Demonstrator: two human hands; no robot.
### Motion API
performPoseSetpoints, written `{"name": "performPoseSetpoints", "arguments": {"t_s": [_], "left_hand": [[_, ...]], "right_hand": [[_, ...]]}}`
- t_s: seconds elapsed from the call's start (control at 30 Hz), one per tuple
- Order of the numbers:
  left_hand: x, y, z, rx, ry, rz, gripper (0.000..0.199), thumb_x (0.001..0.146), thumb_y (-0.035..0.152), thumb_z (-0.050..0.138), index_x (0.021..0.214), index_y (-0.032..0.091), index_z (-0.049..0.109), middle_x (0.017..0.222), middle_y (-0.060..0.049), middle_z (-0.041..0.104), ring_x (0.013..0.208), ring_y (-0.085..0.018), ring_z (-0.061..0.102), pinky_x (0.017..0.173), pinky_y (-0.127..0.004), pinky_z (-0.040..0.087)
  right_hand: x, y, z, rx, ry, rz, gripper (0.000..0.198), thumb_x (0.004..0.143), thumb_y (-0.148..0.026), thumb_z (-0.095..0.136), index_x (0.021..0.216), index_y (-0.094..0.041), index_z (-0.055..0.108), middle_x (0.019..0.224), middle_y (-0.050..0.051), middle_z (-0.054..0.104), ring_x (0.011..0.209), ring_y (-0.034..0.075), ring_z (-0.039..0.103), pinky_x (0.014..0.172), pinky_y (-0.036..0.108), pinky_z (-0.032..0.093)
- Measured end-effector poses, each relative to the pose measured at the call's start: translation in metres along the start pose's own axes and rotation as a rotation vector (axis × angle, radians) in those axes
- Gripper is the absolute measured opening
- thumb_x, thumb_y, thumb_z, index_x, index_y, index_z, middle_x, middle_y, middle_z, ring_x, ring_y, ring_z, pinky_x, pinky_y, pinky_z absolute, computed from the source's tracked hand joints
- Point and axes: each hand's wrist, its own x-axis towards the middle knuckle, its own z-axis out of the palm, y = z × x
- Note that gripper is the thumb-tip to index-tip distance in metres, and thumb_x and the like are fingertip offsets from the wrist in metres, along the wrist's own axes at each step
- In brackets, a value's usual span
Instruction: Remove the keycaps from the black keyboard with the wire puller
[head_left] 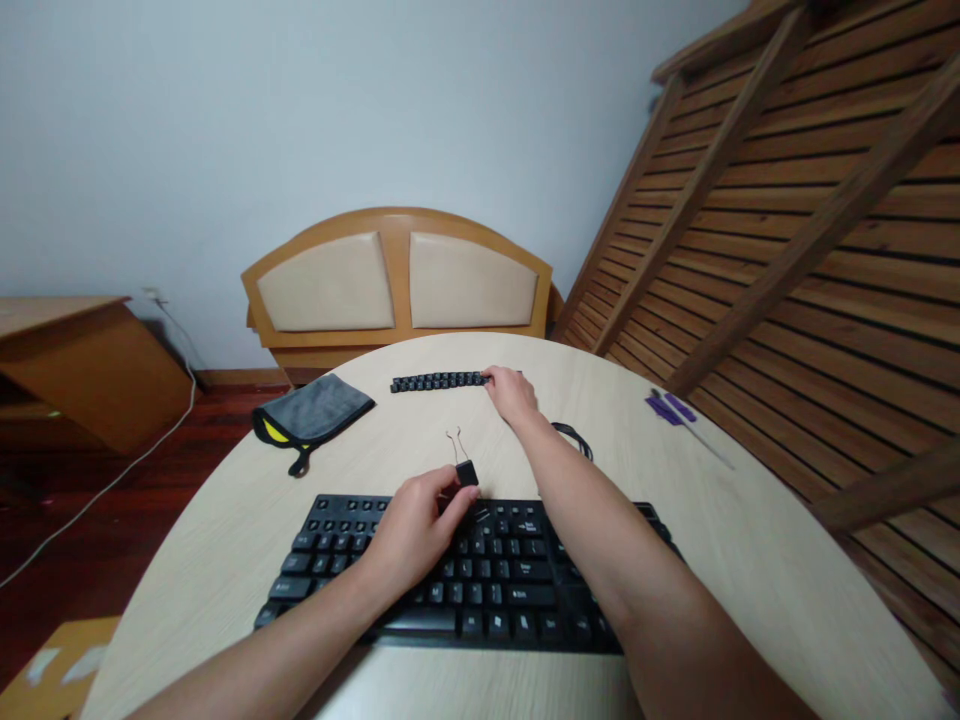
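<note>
My left hand (418, 520) is closed around the black handle of a wire keycap puller (466, 473), its two thin wires pointing away from me above the keyboard. Below it lies a black keyboard (517, 570) with bare switch spots along its top rows. Farther back, loose black keycaps (435, 381) stand in neat rows on the table. At their right end my right hand (512, 394) pinches a keycap, which its fingers mostly hide. My right forearm crosses over the right part of the keyboard.
A grey cloth (319, 410) with a yellow and black edge lies at the left. Purple-handled tools (670, 407) rest at the right, and a black cable (576, 437) curls behind my right forearm. The round table (750, 560) stands before a wooden headboard (401, 270) and slatted wood panel (787, 220).
</note>
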Motion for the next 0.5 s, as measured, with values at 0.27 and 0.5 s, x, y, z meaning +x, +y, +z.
{"name": "performPoseSetpoints", "arguments": {"t_s": [0.27, 0.5], "left_hand": [[0.000, -0.002, 0.000, -0.048, 0.018, 0.046, 0.028, 0.093, 0.036, 0.052, 0.077, 0.016, 0.064, 0.072, -0.003, 0.066, 0.069, -0.018, 0.059, 0.063, -0.028, 0.044], [0.000, -0.001, -0.001, -0.060, 0.006, 0.061, 0.029, 0.092, 0.038, 0.053, 0.081, 0.016, 0.068, 0.072, -0.003, 0.068, 0.070, -0.018, 0.060, 0.063, -0.028, 0.045]], "right_hand": [[-0.007, 0.003, -0.021, -0.080, -0.106, -0.033, 0.042, 0.091, -0.019, 0.050, 0.134, -0.022, 0.050, 0.120, 0.012, 0.066, 0.110, 0.025, 0.060, 0.088, 0.033, 0.045], [-0.064, 0.003, -0.069, -0.095, -0.342, -0.201, 0.050, 0.080, -0.031, 0.066, 0.128, -0.020, 0.058, 0.115, 0.010, 0.069, 0.105, 0.027, 0.063, 0.088, 0.034, 0.047]]}}
